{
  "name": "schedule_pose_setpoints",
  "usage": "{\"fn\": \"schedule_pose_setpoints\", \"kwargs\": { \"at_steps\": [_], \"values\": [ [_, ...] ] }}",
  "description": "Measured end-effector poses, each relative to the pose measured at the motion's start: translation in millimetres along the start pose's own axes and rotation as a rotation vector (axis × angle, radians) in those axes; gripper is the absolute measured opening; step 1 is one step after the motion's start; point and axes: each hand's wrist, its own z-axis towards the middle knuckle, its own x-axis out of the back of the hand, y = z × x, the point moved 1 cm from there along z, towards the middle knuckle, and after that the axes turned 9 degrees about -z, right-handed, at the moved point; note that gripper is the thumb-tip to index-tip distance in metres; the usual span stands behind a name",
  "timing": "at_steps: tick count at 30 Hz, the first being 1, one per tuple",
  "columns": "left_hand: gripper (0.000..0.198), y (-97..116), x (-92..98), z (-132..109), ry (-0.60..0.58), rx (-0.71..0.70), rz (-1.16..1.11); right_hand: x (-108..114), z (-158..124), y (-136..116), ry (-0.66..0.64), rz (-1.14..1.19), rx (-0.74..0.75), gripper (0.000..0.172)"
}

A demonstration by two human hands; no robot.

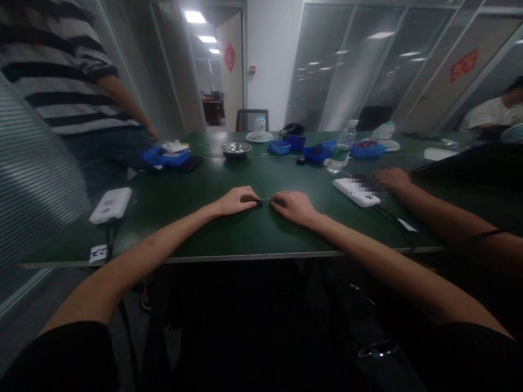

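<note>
Pinched in both hands, head view; left hand [237, 201] has a small dark part [259, 203] at its fingertips; right hand [295, 207] grips a slim dark piece [279, 202], thin pale tip aimed at the left; both parts low over the table [245, 234], just in from the middle of its near edge; tips close, can't tell if touching.

To do it well, I'd rest both hands on the tabletop, hold the left part steady and move only the right; line the ends up before any push, go light, since a thin tip probably bends; working further from the near edge would catch drops.

Hard to make out: fingers cover most of both parts, so shape and type unclear; dim, soft picture; white box [355, 196] toward the right end partly pixelated, co-worker's hand [393, 177] beside it; standing person [69, 92] past the left edge cut off by the frame; far-edge tray contents unreadable.
</note>
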Motion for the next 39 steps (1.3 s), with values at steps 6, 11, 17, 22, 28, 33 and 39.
{"fn": "schedule_pose_setpoints", "kwargs": {
  "at_steps": [6,11,17,22,28,33,39],
  "values": [
    [0.025,9,-4.9,1,-0.065,-0.065,0.077,-3,1,3,0.005,-0.025,-0.057,0.032],
    [0.029,5,-1.0,4,-0.075,-0.041,0.19,-3,1,4,-0.01,-0.033,-0.08,0.033],
    [0.032,-25,37.8,-8,0.002,0.041,0.232,-2,1,5,-0.011,-0.003,-0.073,0.032],
    [0.034,-55,77.2,-27,0.119,0.243,0.301,-3,1,5,-0.006,0.016,-0.061,0.032],
    [0.033,-67,115.1,-52,0.224,0.481,0.435,-1,0,4,-0.017,0.016,-0.069,0.032],
    [0.034,-83,144.3,-80,0.346,0.656,0.446,0,1,4,-0.027,0.021,-0.076,0.032],
    [0.039,-109,173.9,-122,0.677,0.888,0.517,-1,1,5,-0.026,0.009,-0.072,0.033]
  ]
}}
